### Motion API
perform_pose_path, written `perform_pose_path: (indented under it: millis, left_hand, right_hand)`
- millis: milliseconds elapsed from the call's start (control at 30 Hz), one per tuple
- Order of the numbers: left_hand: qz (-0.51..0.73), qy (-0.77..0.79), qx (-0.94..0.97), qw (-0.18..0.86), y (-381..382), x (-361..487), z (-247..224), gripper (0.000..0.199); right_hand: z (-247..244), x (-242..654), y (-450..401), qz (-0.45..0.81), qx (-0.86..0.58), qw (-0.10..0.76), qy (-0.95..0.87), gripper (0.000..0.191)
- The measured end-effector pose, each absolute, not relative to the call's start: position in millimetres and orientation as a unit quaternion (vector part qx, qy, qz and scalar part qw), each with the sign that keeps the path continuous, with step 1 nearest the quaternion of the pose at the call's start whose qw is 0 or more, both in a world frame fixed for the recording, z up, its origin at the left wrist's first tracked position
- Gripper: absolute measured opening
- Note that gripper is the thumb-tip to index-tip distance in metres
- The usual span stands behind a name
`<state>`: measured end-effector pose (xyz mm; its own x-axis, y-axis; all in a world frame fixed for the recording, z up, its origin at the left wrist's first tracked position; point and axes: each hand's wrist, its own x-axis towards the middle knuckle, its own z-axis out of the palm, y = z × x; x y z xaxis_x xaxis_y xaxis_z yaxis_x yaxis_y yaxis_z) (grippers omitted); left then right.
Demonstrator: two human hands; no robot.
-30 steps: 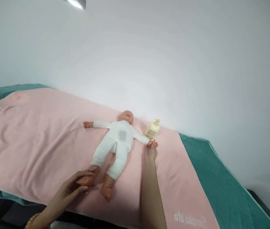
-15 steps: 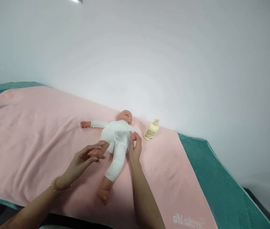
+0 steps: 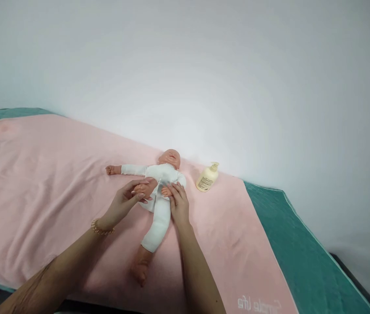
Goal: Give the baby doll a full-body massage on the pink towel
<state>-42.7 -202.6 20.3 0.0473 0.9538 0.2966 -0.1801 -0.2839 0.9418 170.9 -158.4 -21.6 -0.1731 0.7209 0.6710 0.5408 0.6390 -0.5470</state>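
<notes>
A baby doll (image 3: 162, 223) with a white cloth body lies on its back, its head toward the wall. My left hand (image 3: 129, 198) is closed around one of the doll's feet (image 3: 145, 188), with that leg bent up over the belly. The fingers of my right hand (image 3: 179, 203) grip the doll's small hand (image 3: 166, 191), bringing it across the belly close to the raised foot. The doll's other leg stretches toward me, and its other arm reaches out to the left on the blanket.
Under the doll spreads a pink blanket (image 3: 57, 187), wrinkled at the left, over a green cover (image 3: 306, 244). A pale yellow pump bottle (image 3: 207, 178) stands right of the doll. Behind the bed rises a white wall (image 3: 185, 78).
My left hand has pushed the doll's foot up and right, toward the belly. My right hand has drawn the doll's hand inward to the left, so foot and hand are now close together.
</notes>
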Motion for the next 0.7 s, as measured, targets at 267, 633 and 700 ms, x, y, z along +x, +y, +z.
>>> perform_pose_path:
  millis: [267, 633, 700]
  left_hand:
    - [0.538, 0.396, 0.588, 0.456, -261.5, -64.0, -3.9, 0.035]
    - [0.443, 0.478, 0.6, 0.465, -328.4, -80.8, -28.4, 0.036]
    - [0.443, 0.485, 0.587, 0.473, -330.8, -80.4, -32.7, 0.037]
  right_hand:
    - [-11.9, 197.4, -153.7, 0.244, -0.439, 0.708, -0.496, 0.048]
    - [-52.2, 250.4, -125.0, 0.321, -0.523, 0.752, -0.239, 0.044]
    - [-55.6, 252.0, -123.3, 0.325, -0.526, 0.751, -0.231, 0.043]
